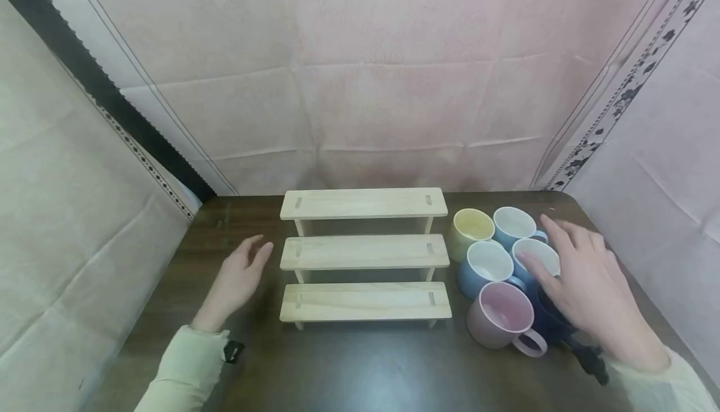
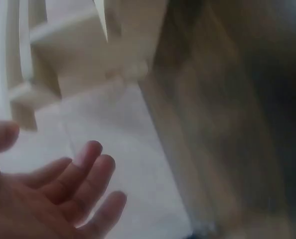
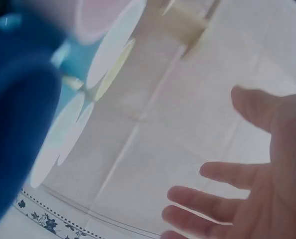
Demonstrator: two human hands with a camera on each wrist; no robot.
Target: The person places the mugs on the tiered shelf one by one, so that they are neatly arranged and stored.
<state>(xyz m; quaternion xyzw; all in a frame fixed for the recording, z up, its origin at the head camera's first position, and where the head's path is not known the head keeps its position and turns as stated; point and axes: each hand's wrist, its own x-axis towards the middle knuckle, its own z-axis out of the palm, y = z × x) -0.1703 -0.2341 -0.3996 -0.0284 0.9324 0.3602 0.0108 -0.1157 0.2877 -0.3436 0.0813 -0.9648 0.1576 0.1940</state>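
My right hand (image 1: 596, 284) hovers over the right side of a mug cluster, fingers spread and nothing in its grasp. Beneath it lie a dark blue mug (image 1: 544, 323), partly hidden, and a blue mug (image 1: 534, 257) with a pale inside. The pink mug (image 1: 495, 321) stands in front, its handle toward the right. Farther back are a yellow mug (image 1: 471, 231) and a light blue mug (image 1: 513, 224), with another blue mug (image 1: 486, 265) between them and the pink one. On the opposite side, my left hand (image 1: 236, 284) is held empty with relaxed fingers, left of a stepped wooden rack (image 1: 365, 252).
The rack's three pale shelves stand mid-table, close to the mugs' left. A dark strap-like object (image 1: 590, 362) lies below my right wrist. Patterned cloth (image 1: 365, 105) walls in the dark wooden table (image 1: 349, 368) at the back and both sides.
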